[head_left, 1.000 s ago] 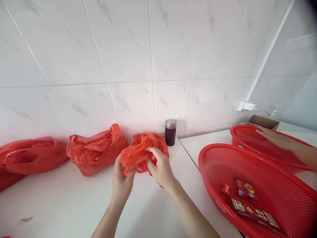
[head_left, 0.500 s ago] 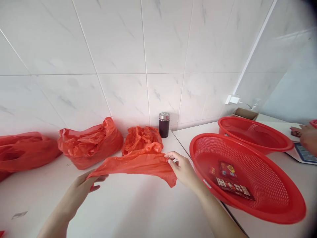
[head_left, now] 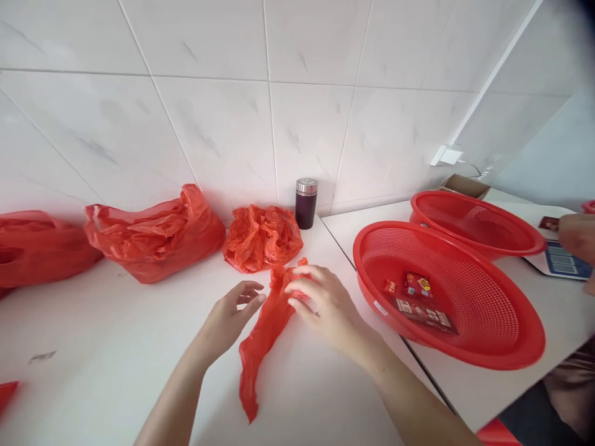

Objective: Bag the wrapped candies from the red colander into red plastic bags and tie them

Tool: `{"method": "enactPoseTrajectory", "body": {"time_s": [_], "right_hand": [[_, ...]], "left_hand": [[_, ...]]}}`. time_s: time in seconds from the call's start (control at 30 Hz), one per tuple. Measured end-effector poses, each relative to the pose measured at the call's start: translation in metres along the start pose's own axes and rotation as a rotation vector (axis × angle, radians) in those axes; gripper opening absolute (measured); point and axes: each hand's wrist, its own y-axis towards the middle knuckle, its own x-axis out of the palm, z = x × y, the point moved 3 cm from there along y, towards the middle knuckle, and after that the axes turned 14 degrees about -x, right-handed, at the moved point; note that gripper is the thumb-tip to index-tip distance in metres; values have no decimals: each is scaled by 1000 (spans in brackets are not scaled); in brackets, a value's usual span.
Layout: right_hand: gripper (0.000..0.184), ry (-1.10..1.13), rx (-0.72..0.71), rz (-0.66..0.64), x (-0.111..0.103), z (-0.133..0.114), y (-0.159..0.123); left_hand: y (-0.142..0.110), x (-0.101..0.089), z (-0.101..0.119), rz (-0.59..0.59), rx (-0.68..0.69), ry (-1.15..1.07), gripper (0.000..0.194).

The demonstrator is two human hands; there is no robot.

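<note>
A thin red plastic bag [head_left: 266, 337] hangs or lies in a long crumpled strip over the white table, its narrow end pointing towards me. My right hand [head_left: 325, 303] has its curled fingers around the bunched upper part of it; red plastic shows between thumb and forefinger. To the left of the strip, my left hand [head_left: 235, 313] is open and holds nothing, with thumb and fingertips close to the bag's edge. Just behind sits a heap of crumpled red plastic bags [head_left: 263, 238].
A stuffed red bag [head_left: 158, 238] and another [head_left: 46, 248] line the tiled wall, beside a dark flask [head_left: 306, 204]. On the right are a red basket [head_left: 502, 353] with several snack packets, a second basket [head_left: 525, 241], a scale [head_left: 562, 260] and another person's hand [head_left: 579, 238].
My left hand has let go of the bag and moved right. The bag, stretched sideways between both hands before, now trails down towards me. The view has tilted down.
</note>
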Motion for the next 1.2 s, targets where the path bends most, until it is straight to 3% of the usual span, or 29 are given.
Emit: {"method": "enactPoseTrajectory", "body": {"time_s": [0.13, 0.2, 0.27, 0.47, 0.53, 0.63, 0.73, 0.8, 0.87, 0.97, 1.07, 1.13, 1.2], "right_hand": [[36, -91, 68, -276, 37, 22, -13], [45, -92, 158, -354, 50, 39, -23], [43, -80, 224, -367, 51, 50, -30], [27, 180, 310, -223, 5, 43, -33], [25, 189, 348, -220, -10, 40, -35], [26, 77, 367, -268, -28, 40, -39], [35, 30, 221, -186, -46, 20, -31], [34, 110, 94, -69, -51, -7, -20], [26, 270, -13, -46, -40, -37, -9], [22, 323, -98, -237, 6, -57, -2], [33, 75, 63, -484, 48, -30, -13], [44, 9, 187, -597, 52, -5, -24], [63, 28, 287, -708, 37, 12, -35]], "left_hand": [[-6, 27, -9, 59, 77, 328, 48], [-2, 33, -20, 114, 70, 396, 38], [5, 29, -31, 175, 36, 386, 24], [19, -6, -43, 274, -100, 242, 22], [17, -15, -41, 224, -131, 88, 24], [12, -21, -39, 60, -212, -368, 23], [7, -19, -36, 33, -274, -598, 27], [3, -12, -31, 79, -301, -536, 28], [-2, 0, -22, 94, -297, -451, 27], [-13, 17, -6, 31, -223, -391, 26], [-27, 15, 3, -110, -183, -386, 26], [-33, 0, 2, -240, -187, -431, 23], [-33, -23, -6, -276, -193, -541, 24]]}}
